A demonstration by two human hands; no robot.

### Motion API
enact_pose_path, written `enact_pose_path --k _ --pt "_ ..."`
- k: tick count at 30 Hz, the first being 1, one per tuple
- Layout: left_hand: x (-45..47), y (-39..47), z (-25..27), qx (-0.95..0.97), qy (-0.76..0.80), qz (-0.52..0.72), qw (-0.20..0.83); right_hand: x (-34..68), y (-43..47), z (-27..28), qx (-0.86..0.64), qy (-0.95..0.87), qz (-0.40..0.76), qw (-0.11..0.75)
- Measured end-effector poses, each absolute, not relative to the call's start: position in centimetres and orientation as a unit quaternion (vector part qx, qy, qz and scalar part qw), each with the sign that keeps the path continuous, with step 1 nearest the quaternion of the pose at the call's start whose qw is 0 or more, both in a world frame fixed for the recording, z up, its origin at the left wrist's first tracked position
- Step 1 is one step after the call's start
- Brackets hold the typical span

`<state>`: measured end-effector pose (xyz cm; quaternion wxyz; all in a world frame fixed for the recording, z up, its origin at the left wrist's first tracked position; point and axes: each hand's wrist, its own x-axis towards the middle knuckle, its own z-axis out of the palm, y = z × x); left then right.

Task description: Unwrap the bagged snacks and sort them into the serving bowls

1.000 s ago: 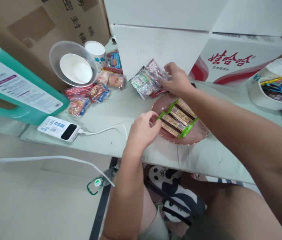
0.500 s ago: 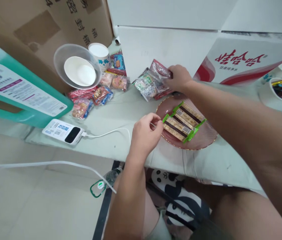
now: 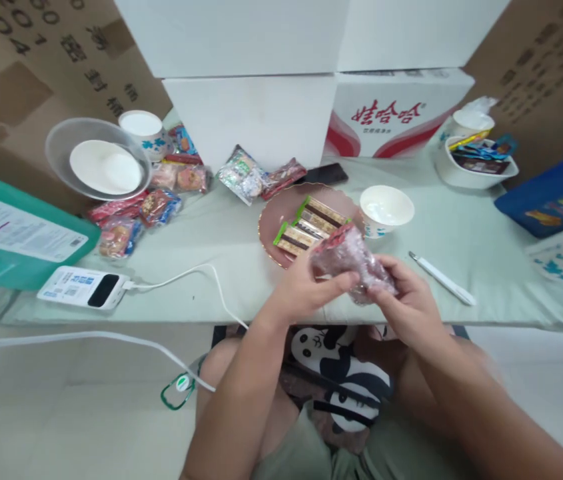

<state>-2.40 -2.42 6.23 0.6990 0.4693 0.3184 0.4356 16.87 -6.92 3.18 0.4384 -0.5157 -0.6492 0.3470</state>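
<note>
Between my two hands is a crinkled snack packet (image 3: 346, 260) with a clear, reddish wrapper, held just above the table's front edge. My left hand (image 3: 306, 283) grips its left end, thumb across the front. The fingers of my right hand (image 3: 406, 300) are closed on its lower right end. Behind it, a pink glass plate (image 3: 274, 207) with a gold rim carries several wafer bars (image 3: 318, 217) in green-ended wrappers, partly covered by the packet and my left hand. Past the plate lie a silvery-green packet (image 3: 244, 175) and a dark red packet (image 3: 284, 177).
Right of the plate stand a paper cup (image 3: 386, 207) and a white utility knife (image 3: 441, 279). A white tub (image 3: 476, 175) of sachets sits farther back. On the left are a charging power bank (image 3: 81, 288), more snack packets (image 3: 121, 237), bowls (image 3: 106, 167) and a green jug (image 3: 26, 233). Boxes (image 3: 251, 120) line the back.
My right hand has brought a reddish packet from the back of the table to the front, where my left hand now grips it too. The view has turned to the right.
</note>
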Motion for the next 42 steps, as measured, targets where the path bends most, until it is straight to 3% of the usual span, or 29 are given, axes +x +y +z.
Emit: enact_pose_path --k 4,8,12,17,23,27,36,42 --pt "1.7 -4.1 4.8 0.453 0.355 0.401 0.713 21.5 -9.8 2.4 -0.557 -0.626 0.320 0.442" --pt "4.2 -4.7 3.2 0.390 0.391 0.351 0.756 29.1 -10.3 0.7 -0.718 -0.594 0.099 0.349" --pt "5.8 -4.7 1.7 0.318 0.432 0.295 0.791 34.0 -8.7 -1.5 -0.756 -0.604 0.038 0.250" --pt "6.7 -4.6 0.4 0.299 0.433 0.303 0.794 34.2 -6.9 -2.5 -0.762 -0.623 0.034 0.176" --pt "7.1 -4.4 -0.2 0.318 0.434 0.349 0.767 30.5 -9.9 1.5 -0.718 -0.612 0.172 0.284" --pt "7.2 -4.4 -0.7 0.369 0.441 0.358 0.735 26.9 -12.1 4.0 -0.655 -0.659 0.228 0.290" --pt "7.5 -4.2 -1.3 0.378 0.444 0.369 0.724 25.1 -12.2 5.9 -0.706 -0.663 0.219 0.117" --pt "7.6 -4.4 -1.4 0.342 0.444 0.376 0.738 28.5 -15.3 2.8 -0.701 -0.685 0.178 0.087"
